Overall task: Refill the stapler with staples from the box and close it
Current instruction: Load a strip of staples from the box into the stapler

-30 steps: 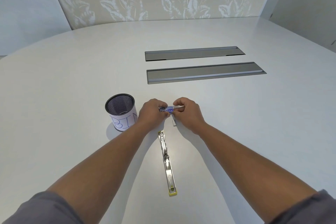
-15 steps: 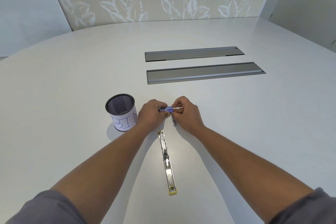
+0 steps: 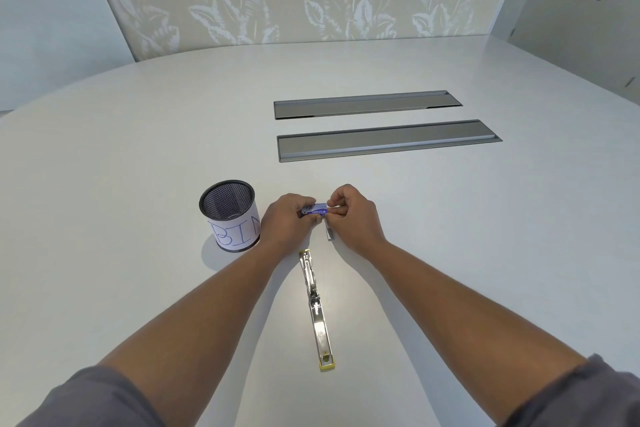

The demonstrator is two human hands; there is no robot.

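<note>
A small blue staple box is held above the white table between both hands. My left hand grips its left end. My right hand pinches its right end with thumb and fingers. The stapler lies flat on the table, swung fully open, silver with yellow ends, pointing toward me between my forearms. A short grey strip of staples lies on the table just under my right hand.
A black mesh cup with a paper label reading BIN stands left of my left hand. Two long grey cable hatches are set into the table farther back. A leaf-patterned wall rises beyond the table.
Both hands have stayed together on the box. The right hand's fingers have shifted slightly at the box's right end. The stapler has not moved.
</note>
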